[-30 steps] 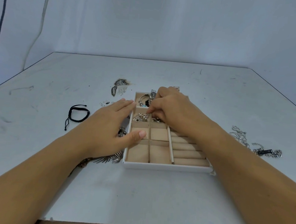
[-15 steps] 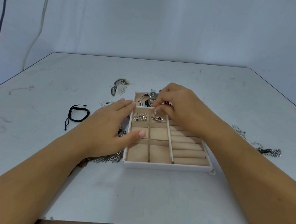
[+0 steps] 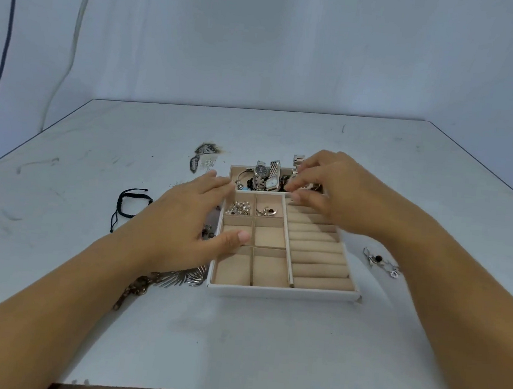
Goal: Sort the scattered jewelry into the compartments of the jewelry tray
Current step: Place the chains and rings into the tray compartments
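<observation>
Right hand [image 3: 327, 191]: fingers curled over far compartment, tips close together beside watches [image 3: 264, 176]; whether they pinch anything, cannot tell; left hand [image 3: 184, 218] flat, fingers straight, braced against left wall of jewelry tray [image 3: 283, 292], thumb over rim; outward on table [image 3: 266, 336]: black cord bracelet [image 3: 130, 202], feather necklace [image 3: 178, 276], earrings [image 3: 380, 262]; likely light, limp, tangle-prone; pinch chain near pendant, cord at knot.
</observation>
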Motion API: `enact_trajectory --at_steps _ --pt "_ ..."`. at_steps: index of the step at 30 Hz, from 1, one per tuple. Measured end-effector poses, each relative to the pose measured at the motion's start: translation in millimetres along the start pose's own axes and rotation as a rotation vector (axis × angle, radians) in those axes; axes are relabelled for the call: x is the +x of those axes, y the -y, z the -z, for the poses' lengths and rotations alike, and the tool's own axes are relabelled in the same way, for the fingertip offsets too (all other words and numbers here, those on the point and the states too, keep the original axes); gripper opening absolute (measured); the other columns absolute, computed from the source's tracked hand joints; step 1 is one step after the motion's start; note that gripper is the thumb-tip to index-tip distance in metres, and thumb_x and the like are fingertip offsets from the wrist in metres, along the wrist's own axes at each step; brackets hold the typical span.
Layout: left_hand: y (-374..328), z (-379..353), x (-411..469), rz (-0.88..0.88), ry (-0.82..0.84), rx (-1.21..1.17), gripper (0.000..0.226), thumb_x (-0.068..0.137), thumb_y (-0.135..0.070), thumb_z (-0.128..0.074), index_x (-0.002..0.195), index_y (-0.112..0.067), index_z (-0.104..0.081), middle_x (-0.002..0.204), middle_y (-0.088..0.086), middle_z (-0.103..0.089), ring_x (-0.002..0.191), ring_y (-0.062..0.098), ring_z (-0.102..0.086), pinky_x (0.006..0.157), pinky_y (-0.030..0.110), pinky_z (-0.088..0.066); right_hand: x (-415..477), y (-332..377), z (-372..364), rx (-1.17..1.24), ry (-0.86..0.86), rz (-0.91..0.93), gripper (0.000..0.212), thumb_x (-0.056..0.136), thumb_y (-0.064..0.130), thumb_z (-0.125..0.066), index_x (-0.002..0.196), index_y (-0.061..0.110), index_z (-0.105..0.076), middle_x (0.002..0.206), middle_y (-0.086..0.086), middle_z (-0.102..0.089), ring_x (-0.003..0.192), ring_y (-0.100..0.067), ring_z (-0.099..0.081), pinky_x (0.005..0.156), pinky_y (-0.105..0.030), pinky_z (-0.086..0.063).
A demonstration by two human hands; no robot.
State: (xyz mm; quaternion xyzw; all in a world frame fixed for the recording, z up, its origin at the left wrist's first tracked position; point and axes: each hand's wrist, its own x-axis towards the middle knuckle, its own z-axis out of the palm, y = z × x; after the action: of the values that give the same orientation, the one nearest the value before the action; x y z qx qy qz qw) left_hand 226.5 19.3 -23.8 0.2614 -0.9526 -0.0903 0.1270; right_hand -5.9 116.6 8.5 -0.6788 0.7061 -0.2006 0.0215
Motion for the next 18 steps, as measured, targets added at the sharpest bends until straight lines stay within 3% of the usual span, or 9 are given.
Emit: enact_trajectory --at_steps 6,8,10,12,15,18 --pt "-43 11 27 -0.139 0.021 -0.073 0.079 0.08 -0.076 -0.032 0.143 -0.029 -0.038 0.146 -0.014 -0.038 0.129 -0.007 -0.029 0.106 0.017 -0.025 -43 -45 54 -0.12 0.055 -0.116 0.015 0.089 0.038 -0.058 0.103 0.039 -0.064 0.106 0.015 -0.054 0.094 -0.005 -0.052 0.075 -0.023 -0.036" --pt "-63 10 42 -0.187 0.042 -0.083 0.071 0.084 -0.07 -0.041 0.142 -0.029 -0.039 0.146 -0.012 -0.04 0.13 -0.003 -0.031 0.106 0.016 -0.024 -59 -66 62 -0.138 0.063 -0.182 0.012 0.088 0.038 -0.06 0.099 0.041 -0.064 0.101 0.018 -0.054 0.089 -0.001 -0.052 0.068 -0.018 -0.034" --pt "-84 5 58 -0.223 0.047 -0.086 0.062 0.086 -0.06 -0.051 0.14 -0.029 -0.042 0.144 -0.012 -0.041 0.133 0.001 -0.032 0.107 0.012 -0.021 -74 -86 65 -0.14 0.069 -0.24 0.01 0.087 0.037 -0.061 0.095 0.042 -0.063 0.1 0.018 -0.056 0.092 -0.004 -0.054 0.068 -0.018 -0.034" --pt "-105 -3 76 -0.262 0.056 -0.079 0.055 0.087 -0.052 -0.055 0.136 -0.029 -0.048 0.14 -0.014 -0.045 0.129 0.0 -0.035 0.097 0.002 -0.02 -86 -101 63 -0.131 0.07 -0.282 0.009 0.087 0.036 -0.061 0.094 0.039 -0.065 0.101 0.016 -0.059 0.092 -0.005 -0.055 0.069 -0.019 -0.034" --pt "-131 -19 99 -0.3 0.092 -0.069 0.048 0.087 -0.05 -0.058 0.13 -0.029 -0.054 0.132 -0.014 -0.05 0.124 0.004 -0.042 0.099 0.016 -0.029 -96 -114 56 -0.076 0.04 -0.298 0.009 0.088 0.035 -0.061 0.094 0.036 -0.067 0.101 0.015 -0.059 0.09 -0.003 -0.054 0.071 -0.021 -0.036" --pt "-144 -33 116 -0.29 0.131 -0.055 0.043 0.087 -0.049 -0.058 0.126 -0.03 -0.058 0.127 -0.013 -0.053 0.122 0.007 -0.043 0.096 0.018 -0.029 -101 -119 48 -0.024 0.011 -0.291 0.011 0.088 0.033 -0.06 0.096 0.034 -0.068 0.097 0.015 -0.059 0.09 -0.003 -0.055 0.072 -0.018 -0.039"
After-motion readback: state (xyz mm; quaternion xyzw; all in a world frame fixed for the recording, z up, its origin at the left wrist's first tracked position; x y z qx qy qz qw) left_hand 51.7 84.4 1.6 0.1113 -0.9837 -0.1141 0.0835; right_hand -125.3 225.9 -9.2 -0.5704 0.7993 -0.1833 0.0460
